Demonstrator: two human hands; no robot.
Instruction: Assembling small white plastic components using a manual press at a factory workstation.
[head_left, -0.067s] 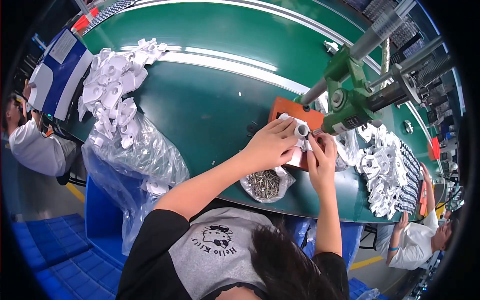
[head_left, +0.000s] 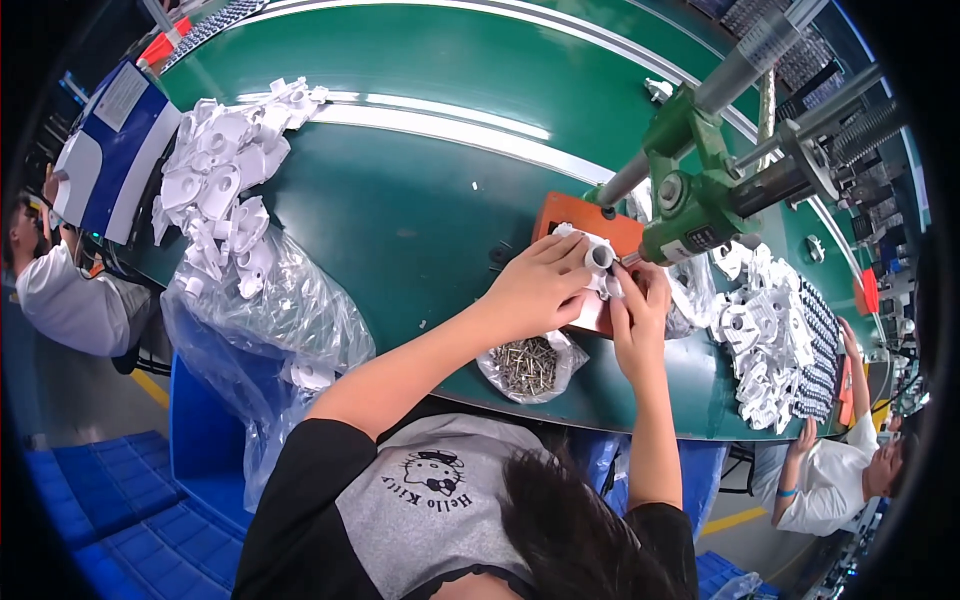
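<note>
Way over on the left, a heap of white plastic pieces (head_left: 262, 158) sat on the green tabletop (head_left: 400, 200). The left forearm slanted up and rightward, past a bag of screws (head_left: 530, 367). The left hand (head_left: 540, 285) was back-up, fingers stretched across a white part (head_left: 600, 257) over the orange block (head_left: 562, 213), thumb tucked on the near side, so that grip looked closed on it. The right hand (head_left: 640, 303) came up steeper, thumb and forefinger nearly together at the part's right edge, beside the green press (head_left: 690, 205); honestly couldn't tell if that grip had hold of anything.
</note>
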